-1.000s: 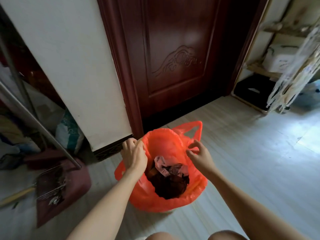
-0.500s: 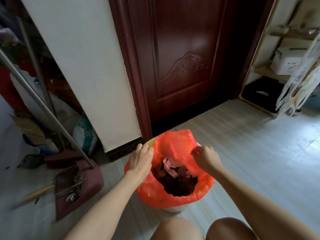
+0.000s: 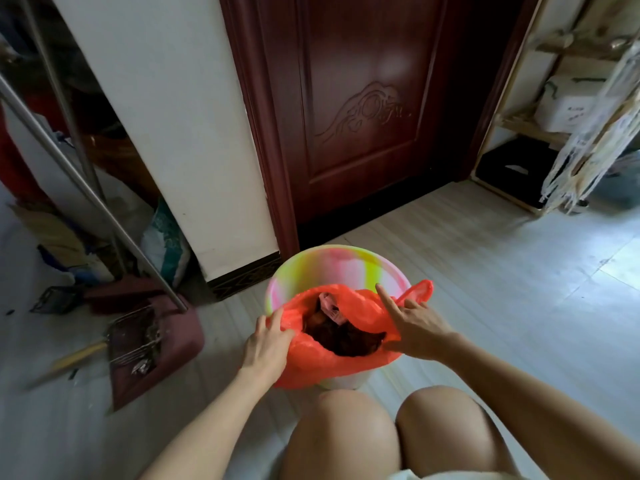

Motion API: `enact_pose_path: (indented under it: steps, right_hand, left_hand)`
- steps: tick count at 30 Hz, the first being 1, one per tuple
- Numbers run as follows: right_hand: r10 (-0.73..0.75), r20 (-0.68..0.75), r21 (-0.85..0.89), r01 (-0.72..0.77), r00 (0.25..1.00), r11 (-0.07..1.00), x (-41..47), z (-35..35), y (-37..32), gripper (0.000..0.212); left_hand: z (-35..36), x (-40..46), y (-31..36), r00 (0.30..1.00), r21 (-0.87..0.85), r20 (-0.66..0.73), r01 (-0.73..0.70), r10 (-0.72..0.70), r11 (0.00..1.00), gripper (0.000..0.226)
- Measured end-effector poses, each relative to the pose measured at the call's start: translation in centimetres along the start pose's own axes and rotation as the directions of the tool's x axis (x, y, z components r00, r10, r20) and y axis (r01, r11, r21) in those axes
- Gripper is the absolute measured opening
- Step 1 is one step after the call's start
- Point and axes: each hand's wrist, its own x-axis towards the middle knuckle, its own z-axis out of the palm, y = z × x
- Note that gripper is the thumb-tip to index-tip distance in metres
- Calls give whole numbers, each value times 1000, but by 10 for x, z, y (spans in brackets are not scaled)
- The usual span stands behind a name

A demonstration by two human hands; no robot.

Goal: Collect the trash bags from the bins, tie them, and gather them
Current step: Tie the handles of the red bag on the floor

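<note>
Our left hand (image 3: pixel 266 344) has its fingers curled over the near-left edge of the thin orange plastic trash bag (image 3: pixel 360 311), pinching the film against the palm. Our right hand (image 3: pixel 417 327) presses on the bag's right side with the forefinger stretched straight out toward the door; whether the other fingers actually pinch the plastic, we cannot tell.

The bag sits inside a round plastic bin streaked pink, white and yellow-green (image 3: pixel 332 265), its far edge pulled off the rim so the bin's inner back wall shows bare. One orange loop handle (image 3: pixel 417 291) sticks out to the right, beyond our right hand. Inside the bag lie dark brown scraps (image 3: pixel 341 336) and a crumpled pink-and-white wrapper (image 3: pixel 329 306). The bag's mouth gapes upward, its long axis running left to right between our hands.

The bin stands on a pale plank floor (image 3: pixel 485 271), just in front of a dark red carved wooden door (image 3: pixel 363 98). Left of the bin are a white wall section (image 3: pixel 166 116) and a maroon dustpan (image 3: pixel 156 344); far right of it, a light wooden shelf (image 3: pixel 526 126). Our bare knees (image 3: pixel 349 434) are just behind the bin.
</note>
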Motion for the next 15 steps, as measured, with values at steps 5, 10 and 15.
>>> enact_pose_path:
  steps: [5, 10, 15]
  right_hand:
    - [-16, 129, -290, 53, 992, 955, 0, -11, 12, 95]
    - [-17, -78, -314, -8, 997, 949, -1, -21, 10, 21]
    - [176, -123, -73, -186, 977, 980, 4, -24, 3, 30]
  left_hand:
    - [-16, 5, -12, 996, -12, -50, -74, 73, 997, 52]
    - [-43, 8, 3, 988, 26, -146, 55, -50, 998, 54]
    - [-51, 12, 23, 987, -384, 13, 152, -159, 911, 36]
